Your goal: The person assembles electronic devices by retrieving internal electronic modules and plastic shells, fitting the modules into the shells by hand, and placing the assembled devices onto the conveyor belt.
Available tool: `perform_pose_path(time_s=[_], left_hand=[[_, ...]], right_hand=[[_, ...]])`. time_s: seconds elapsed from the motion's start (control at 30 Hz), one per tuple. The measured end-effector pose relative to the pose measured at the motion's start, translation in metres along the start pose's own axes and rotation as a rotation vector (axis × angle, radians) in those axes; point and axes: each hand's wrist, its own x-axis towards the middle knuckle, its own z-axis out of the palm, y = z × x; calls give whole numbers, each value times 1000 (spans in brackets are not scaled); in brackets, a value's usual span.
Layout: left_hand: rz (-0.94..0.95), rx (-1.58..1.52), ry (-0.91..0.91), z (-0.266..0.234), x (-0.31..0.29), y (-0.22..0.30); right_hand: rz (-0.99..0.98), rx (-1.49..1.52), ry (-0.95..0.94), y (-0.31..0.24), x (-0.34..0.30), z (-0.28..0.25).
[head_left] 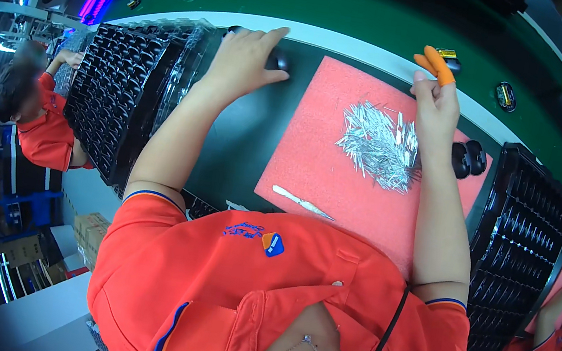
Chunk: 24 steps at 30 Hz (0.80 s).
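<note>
My left hand (246,60) lies over a black rounded case (280,60), its thumb and forefinger on either side of it; the palm hides part of the case. Stretched toward the green belt, my right hand (438,104) wears orange finger cots, and nothing shows between its fingers. Just beyond those fingertips sits a dark case with a gold-yellow top (449,54). A pink foam mat (299,149) lies between my arms, bearing a heap of thin silvery strips (380,147). A slim pale pointed tool (302,201) rests near its front edge. My right forearm partly covers the heap.
Stacked black moulded trays (116,85) stand at left, more black trays (521,248) at right. A two-lobed black case (469,158) lies by the mat's right edge. Several small cases sit on the green belt (306,5). Co-workers in orange-red shirts are at both sides.
</note>
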Motion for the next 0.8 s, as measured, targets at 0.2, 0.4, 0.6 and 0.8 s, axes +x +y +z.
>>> perform_pose_path(time_s=[0.2,0.4,0.6,0.8], left_hand=[[265,-412,174,-24,25,73],[473,-520,228,-20,65,103],[246,-352,313,45,154,-49],[-436,375,-17,97,173,-241]], right_hand=[[159,48,-287,-26,-10,15],[222,293,-214,-5,-7,13],[341,294,-144,-22,0,4],[362,446,-58,-2,7,-7]])
